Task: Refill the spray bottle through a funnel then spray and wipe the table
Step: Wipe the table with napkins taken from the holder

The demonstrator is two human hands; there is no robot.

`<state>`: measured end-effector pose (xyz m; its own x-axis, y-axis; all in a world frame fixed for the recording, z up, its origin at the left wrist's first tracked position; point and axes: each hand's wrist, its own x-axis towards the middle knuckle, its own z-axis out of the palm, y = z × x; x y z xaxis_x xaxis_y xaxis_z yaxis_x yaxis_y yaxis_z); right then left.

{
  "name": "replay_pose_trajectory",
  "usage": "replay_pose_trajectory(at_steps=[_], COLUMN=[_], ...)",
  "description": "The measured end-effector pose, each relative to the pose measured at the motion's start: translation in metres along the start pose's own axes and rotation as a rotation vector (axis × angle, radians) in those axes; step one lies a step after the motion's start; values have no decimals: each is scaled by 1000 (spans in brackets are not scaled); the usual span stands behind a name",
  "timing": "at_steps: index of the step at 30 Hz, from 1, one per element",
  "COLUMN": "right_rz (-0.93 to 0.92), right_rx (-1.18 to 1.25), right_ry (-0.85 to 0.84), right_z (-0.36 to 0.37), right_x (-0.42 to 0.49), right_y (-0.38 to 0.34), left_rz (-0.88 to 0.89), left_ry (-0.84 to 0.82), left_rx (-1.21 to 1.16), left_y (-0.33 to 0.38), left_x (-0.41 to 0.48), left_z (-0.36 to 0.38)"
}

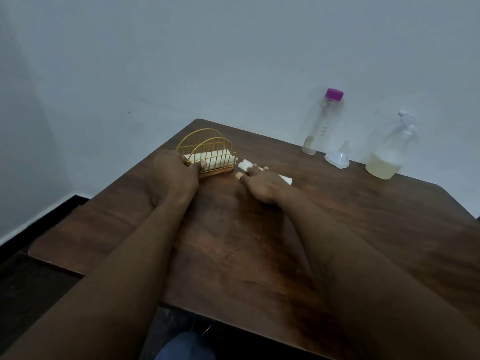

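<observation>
A clear spray bottle [388, 154] with pale yellow liquid in its lower part stands at the table's far right edge. A small clear funnel [337, 158] lies on its side beside it. A tall clear bottle [322, 123] with a purple cap stands against the wall, almost empty. My left hand [174, 175] grips the near end of a yellow wire napkin holder [207, 154] that holds white napkins. My right hand [261, 185] lies on a folded white napkin [245, 165] on the brown wooden table [363, 216], fingers straight.
The table stands in a corner against pale walls. Its left and near edges drop to a dark floor. A blue-clad knee [185, 346] shows below the near edge.
</observation>
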<state>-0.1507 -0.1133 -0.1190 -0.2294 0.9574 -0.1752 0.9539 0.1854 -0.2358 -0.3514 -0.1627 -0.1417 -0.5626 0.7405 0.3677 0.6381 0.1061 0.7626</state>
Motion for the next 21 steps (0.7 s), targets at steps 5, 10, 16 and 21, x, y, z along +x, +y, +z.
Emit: replay_pose_trajectory(at_steps=[5, 10, 16, 21], right_rz=[-3, -1, -91, -196], right_rx=[-40, -20, -14, -22], right_ry=[-9, -6, -7, -33], right_z=[-12, -7, 16, 37], right_x=[23, 12, -42, -101], right_y=[6, 2, -14, -36], left_rz=[3, -23, -56, -62], left_ry=[-17, -12, 30, -9], left_rx=[0, -11, -15, -2], left_y=[0, 0, 3, 9], left_x=[0, 1, -3, -10], left_z=[-1, -1, -7, -15])
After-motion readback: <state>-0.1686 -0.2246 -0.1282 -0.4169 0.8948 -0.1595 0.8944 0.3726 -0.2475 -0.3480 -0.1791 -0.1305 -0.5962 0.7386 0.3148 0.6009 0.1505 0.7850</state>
